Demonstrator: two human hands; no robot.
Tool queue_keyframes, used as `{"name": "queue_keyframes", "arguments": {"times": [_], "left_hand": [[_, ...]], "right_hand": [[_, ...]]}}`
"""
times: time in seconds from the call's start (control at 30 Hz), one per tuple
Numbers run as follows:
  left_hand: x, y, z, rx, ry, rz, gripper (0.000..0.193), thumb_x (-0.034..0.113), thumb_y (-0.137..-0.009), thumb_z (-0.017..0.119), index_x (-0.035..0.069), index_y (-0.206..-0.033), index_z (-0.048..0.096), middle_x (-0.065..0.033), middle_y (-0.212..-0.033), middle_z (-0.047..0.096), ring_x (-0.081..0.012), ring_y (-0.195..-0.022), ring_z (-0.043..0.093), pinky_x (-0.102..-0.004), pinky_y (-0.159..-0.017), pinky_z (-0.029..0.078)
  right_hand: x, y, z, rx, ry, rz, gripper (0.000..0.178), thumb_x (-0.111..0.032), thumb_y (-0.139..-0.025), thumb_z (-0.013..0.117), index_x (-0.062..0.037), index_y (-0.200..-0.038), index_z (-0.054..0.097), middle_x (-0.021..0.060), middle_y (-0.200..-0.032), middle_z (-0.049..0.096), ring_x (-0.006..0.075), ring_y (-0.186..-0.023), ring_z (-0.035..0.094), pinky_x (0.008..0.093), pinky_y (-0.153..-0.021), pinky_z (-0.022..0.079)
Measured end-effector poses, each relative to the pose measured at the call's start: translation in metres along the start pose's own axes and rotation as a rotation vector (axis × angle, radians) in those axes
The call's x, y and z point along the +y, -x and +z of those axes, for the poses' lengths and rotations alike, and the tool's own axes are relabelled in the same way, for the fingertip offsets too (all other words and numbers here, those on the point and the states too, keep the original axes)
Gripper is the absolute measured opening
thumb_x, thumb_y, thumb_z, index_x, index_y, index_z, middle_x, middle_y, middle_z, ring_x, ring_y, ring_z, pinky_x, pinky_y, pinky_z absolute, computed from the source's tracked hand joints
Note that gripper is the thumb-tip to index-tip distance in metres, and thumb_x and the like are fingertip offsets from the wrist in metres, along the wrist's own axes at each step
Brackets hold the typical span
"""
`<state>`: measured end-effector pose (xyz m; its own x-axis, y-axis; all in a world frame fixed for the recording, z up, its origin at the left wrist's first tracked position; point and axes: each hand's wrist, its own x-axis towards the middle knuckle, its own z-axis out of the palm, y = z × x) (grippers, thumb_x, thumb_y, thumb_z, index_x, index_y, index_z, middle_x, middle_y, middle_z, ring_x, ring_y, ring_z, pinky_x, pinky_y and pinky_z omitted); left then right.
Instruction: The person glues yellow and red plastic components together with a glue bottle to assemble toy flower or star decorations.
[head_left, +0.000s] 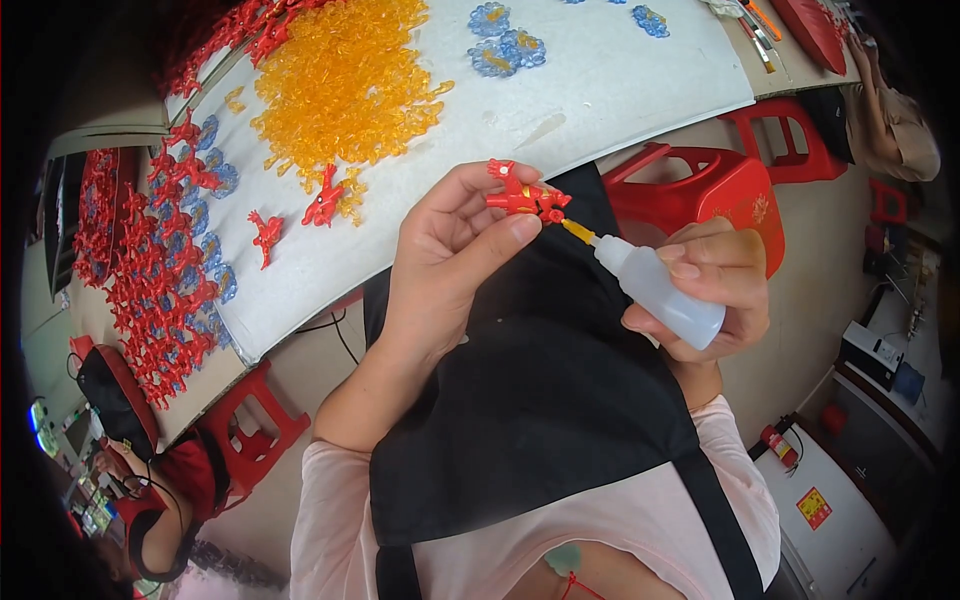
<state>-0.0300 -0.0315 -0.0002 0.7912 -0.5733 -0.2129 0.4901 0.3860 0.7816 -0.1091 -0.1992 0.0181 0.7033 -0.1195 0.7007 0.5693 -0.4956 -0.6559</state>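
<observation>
Between the thumb and fingers of my left hand [450, 240] is a small red figurine [525, 200] with yellow markings, held just past the table edge. My right hand [715, 285] grips a translucent white squeeze bottle [665, 295], tilted toward the figurine. Its narrow yellow tip [578, 231] points at the figurine's lower right end; whether they touch I cannot tell. Two more red figurines lie on the white table sheet: one [323, 200] against a few amber pieces, another [266, 238] farther left.
A large heap of amber translucent pieces [335, 80] covers the table's far middle. Many red figurines [160, 290] with blue translucent pieces crowd the left side. Blue clusters [505, 50] sit at the back. Red stools [700, 185] stand beyond the edge; other people are at both sides.
</observation>
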Motion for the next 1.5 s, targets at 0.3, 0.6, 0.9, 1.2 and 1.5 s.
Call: {"name": "queue_keyframes", "arguments": {"times": [0.3,0.6,0.9,1.2,1.5], "left_hand": [[0.001,-0.003,-0.006,-0.076,0.191,-0.167,0.025,0.005,-0.082,0.055,0.001,-0.106,0.049,-0.0105,-0.095,0.058,-0.0171,-0.087,0.058,-0.0274,-0.080,0.045],[0.000,-0.004,-0.006,-0.087,0.248,-0.220,0.025,0.007,-0.083,0.054,0.001,-0.106,0.049,-0.0107,-0.094,0.059,-0.0176,-0.083,0.059,-0.0272,-0.077,0.046],[0.000,-0.007,-0.006,-0.070,0.248,-0.241,0.025,0.007,-0.083,0.053,0.001,-0.107,0.048,-0.0106,-0.095,0.059,-0.0178,-0.083,0.059,-0.0277,-0.076,0.047],[0.010,-0.009,-0.029,-0.013,0.329,-0.138,0.024,0.008,-0.084,0.051,0.002,-0.107,0.048,-0.0126,-0.099,0.058,-0.0187,-0.084,0.059,-0.0298,-0.077,0.047],[0.019,0.003,-0.042,0.026,0.328,-0.047,0.023,0.008,-0.084,0.051,0.004,-0.106,0.049,-0.0130,-0.098,0.058,-0.0184,-0.082,0.059,-0.0303,-0.077,0.047]], "right_hand": [[0.000,0.002,-0.005,0.075,-0.039,0.011,0.045,-0.013,-0.055,0.082,-0.0042,-0.090,0.056,0.0083,-0.082,0.052,0.0155,-0.064,0.055,0.0218,-0.052,0.043],[0.001,0.003,-0.004,0.044,0.026,0.012,0.045,-0.013,-0.054,0.082,-0.0044,-0.089,0.056,0.0081,-0.081,0.051,0.0155,-0.064,0.055,0.0219,-0.052,0.042],[0.005,0.001,-0.002,0.006,0.056,-0.023,0.045,-0.011,-0.053,0.082,-0.0036,-0.089,0.056,0.0087,-0.082,0.052,0.0160,-0.064,0.056,0.0230,-0.051,0.043],[0.030,-0.012,-0.013,0.136,-0.068,0.255,0.037,0.005,-0.060,0.072,-0.0017,-0.091,0.051,0.0110,-0.090,0.054,0.0195,-0.082,0.057,0.0269,-0.071,0.047],[0.122,-0.060,0.003,-0.327,0.216,0.112,0.032,-0.001,-0.067,0.067,-0.0066,-0.096,0.057,0.0054,-0.094,0.058,0.0183,-0.087,0.058,0.0253,-0.075,0.047]]}}
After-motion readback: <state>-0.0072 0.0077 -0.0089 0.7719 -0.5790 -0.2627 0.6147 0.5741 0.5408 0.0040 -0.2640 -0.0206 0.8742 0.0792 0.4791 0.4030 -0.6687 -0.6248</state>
